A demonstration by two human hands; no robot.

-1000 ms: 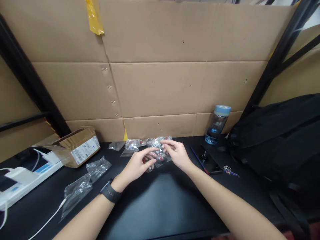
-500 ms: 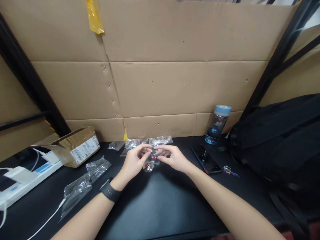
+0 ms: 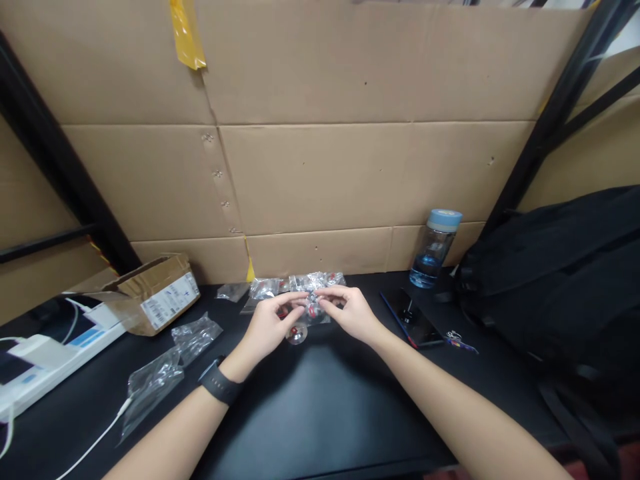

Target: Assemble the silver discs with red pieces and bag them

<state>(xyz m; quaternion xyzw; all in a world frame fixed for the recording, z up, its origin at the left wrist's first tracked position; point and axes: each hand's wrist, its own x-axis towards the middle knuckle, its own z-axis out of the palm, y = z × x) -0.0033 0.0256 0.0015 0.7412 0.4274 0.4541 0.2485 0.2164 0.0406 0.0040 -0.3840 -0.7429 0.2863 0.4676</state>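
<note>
Close together over the smooth black bench (image 3: 310, 407), left hand (image 3: 270, 323) and right hand (image 3: 351, 313) each pinch, in a fingertip grip, a crinkled clear plastic packet (image 3: 313, 311) with red inside; a round, glossy transparent disc (image 3: 297, 334) shows beside the left hand.

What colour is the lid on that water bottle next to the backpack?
Light blue. The lid shows clearly in the head view.
</note>
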